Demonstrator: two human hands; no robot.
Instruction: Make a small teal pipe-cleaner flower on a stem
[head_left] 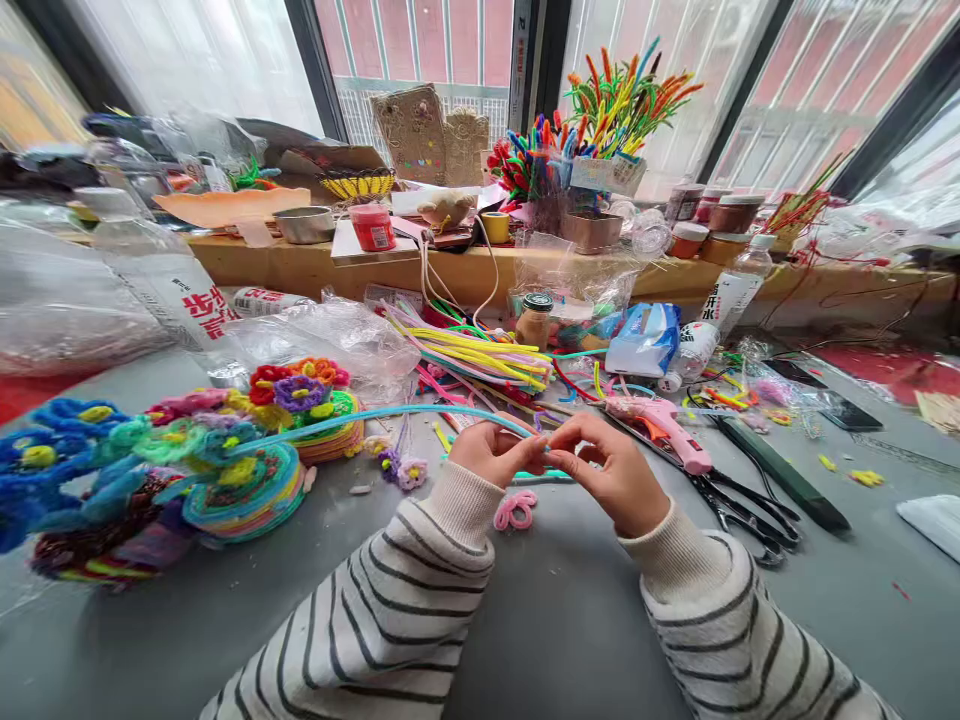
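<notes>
You have a blue pipe cleaner (409,411) held in the air above the tabletop (559,620), its long free part arching out to your left. Your left hand (491,452) is curled around it in a close pinch, and your right hand (611,470) has thumb and forefinger brought together at its near end, the other fingers loosely bent. Your fingertips hide the exact contact, so a bend there could land off the mark or the fuzzy stem could slip. The free part reaches over the crocheted-looking flowers (232,440); swinging it may snag their petals, though you can't tell whether it touches them now. Lowering your wrists carelessly could flatten the pink loop (516,510) just below, and a wide rightward sweep might knock the pink glue gun (664,430) or black-handled scissors (750,510).
</notes>
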